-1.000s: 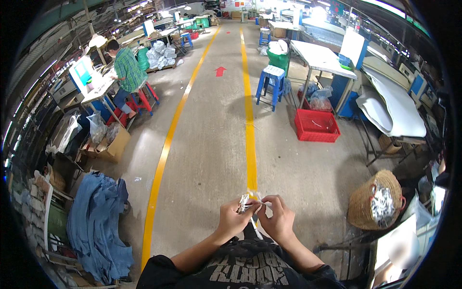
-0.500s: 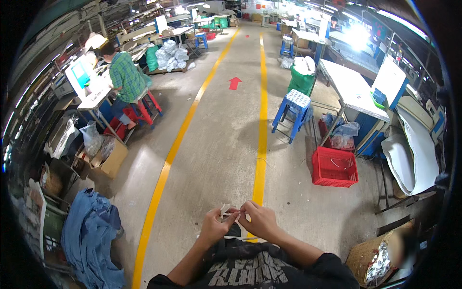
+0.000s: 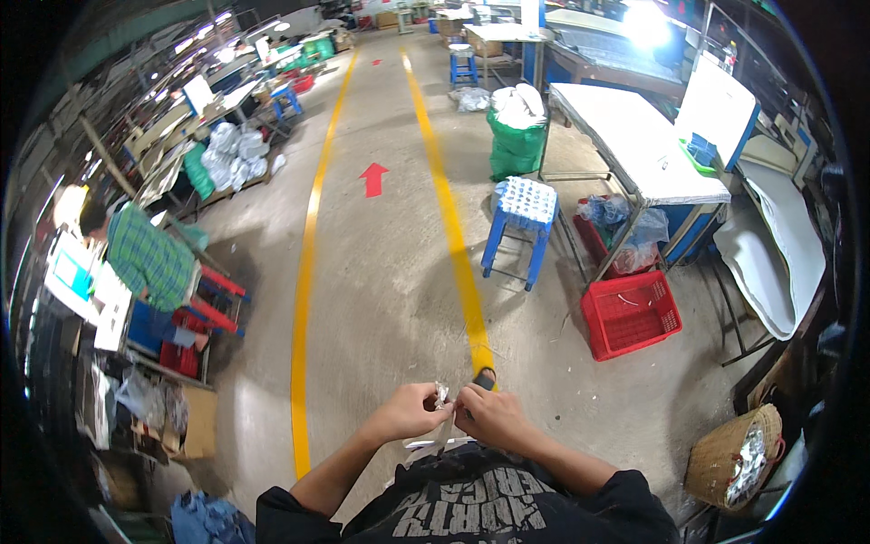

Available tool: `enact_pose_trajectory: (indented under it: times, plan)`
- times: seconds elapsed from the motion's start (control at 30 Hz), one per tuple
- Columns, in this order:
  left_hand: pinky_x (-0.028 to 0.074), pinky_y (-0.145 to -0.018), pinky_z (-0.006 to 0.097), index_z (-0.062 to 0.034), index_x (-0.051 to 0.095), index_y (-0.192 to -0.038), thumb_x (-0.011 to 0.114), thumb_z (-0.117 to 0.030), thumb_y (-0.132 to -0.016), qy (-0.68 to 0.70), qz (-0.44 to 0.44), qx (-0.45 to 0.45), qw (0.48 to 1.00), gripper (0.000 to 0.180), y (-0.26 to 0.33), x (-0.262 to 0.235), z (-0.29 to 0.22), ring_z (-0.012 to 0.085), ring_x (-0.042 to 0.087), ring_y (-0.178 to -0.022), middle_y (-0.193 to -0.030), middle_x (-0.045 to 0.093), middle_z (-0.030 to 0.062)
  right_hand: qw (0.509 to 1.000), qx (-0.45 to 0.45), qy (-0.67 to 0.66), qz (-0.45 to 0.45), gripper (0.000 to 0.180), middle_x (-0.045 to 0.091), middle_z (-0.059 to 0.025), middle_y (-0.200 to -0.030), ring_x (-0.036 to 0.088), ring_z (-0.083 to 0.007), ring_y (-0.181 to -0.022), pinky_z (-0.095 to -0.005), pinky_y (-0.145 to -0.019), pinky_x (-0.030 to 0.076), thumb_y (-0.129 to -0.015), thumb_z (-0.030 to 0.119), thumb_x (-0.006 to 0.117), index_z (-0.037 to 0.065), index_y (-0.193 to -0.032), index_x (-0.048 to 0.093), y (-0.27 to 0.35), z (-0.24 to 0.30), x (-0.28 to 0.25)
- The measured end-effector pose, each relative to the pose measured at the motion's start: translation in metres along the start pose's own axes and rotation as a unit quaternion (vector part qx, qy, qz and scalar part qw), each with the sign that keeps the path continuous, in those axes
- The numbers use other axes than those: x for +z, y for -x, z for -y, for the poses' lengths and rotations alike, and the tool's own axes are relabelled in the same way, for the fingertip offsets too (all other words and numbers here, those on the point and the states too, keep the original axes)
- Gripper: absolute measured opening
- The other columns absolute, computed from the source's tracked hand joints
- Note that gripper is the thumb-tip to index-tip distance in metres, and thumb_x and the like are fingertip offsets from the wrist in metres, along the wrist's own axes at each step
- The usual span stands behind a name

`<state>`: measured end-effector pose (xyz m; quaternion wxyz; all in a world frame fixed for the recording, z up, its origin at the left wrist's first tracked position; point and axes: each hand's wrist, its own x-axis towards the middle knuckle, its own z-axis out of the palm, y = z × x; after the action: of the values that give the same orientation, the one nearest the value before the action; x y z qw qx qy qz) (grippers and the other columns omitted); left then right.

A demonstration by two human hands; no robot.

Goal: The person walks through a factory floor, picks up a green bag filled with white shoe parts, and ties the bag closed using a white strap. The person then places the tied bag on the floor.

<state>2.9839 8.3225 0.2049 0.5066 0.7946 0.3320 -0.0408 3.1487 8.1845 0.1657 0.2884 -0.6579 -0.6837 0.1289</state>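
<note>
Both hands meet low in the middle, in front of my black shirt. My left hand [image 3: 408, 413] is closed in a pinch on a narrow whitish strip [image 3: 441, 395], which looks like cloth or tape; a crumpled end sticks up above the thumb. Close against it, my right hand [image 3: 494, 415] has its fingers curled and pinches the same strip, part of which hangs down between the hands toward my waist. The fingertips of the right hand are partly hidden. Just past the right hand, a dark shoe [image 3: 487, 379] shows on the yellow line.
Two yellow lines [image 3: 304, 299] edge the walkway around a red arrow [image 3: 373, 179]. On the right stand a blue stool [image 3: 522, 218], a red crate [image 3: 632, 315], a white-topped table [image 3: 625, 145] and a wicker basket [image 3: 716, 461]. A person in a checked shirt [image 3: 149, 258] sits left.
The view has turned right and moved forward along the walkway. The stool and crate stand nearer, and the blue cloth pile has slid toward the lower edge. Both hands keep hold of the strip.
</note>
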Motion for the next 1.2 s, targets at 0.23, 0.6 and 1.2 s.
enact_pose_trajectory:
  times: [0.23,0.6,1.2]
  plan:
    - [0.050,-0.067,0.025,-0.0012,0.071,-0.096,0.079,-0.013,-0.093,0.145,-0.055,-0.006,0.988,0.015,-0.188,-0.106,-0.006,0.0067,0.059,-0.077,-0.087,0.069,-0.0011,0.999,0.031,-0.019,0.036,0.023,0.070,-0.0111,-0.090,0.072,-0.0323,-0.075,-0.0451,-0.061,0.056,-0.092,0.030,0.068,0.008,-0.097,0.062,-0.199,-0.127,-0.038]
    - [0.055,-0.073,0.031,0.0013,0.069,-0.105,0.074,-0.002,-0.090,0.082,-0.139,0.061,0.985,0.016,-0.430,-0.282,0.003,0.0154,0.071,-0.082,-0.090,0.075,0.0124,0.998,-0.038,-0.029,0.035,0.015,0.069,-0.0098,-0.093,0.072,-0.0313,-0.071,-0.0434,-0.056,0.057,-0.091,0.022,0.064,0.007,-0.096,0.066,-0.486,-0.280,-0.056]
    - [0.052,-0.077,0.045,0.0022,0.063,-0.109,0.058,0.008,-0.086,-0.062,-0.021,0.283,0.957,0.024,-0.910,-0.506,-0.071,0.0462,0.065,-0.092,-0.098,0.065,0.0229,0.970,0.193,0.018,-0.144,0.020,0.071,-0.0126,-0.089,0.070,-0.0364,-0.070,-0.0465,-0.057,0.056,-0.085,0.021,0.069,0.004,-0.090,0.062,-0.829,-0.558,-0.126]
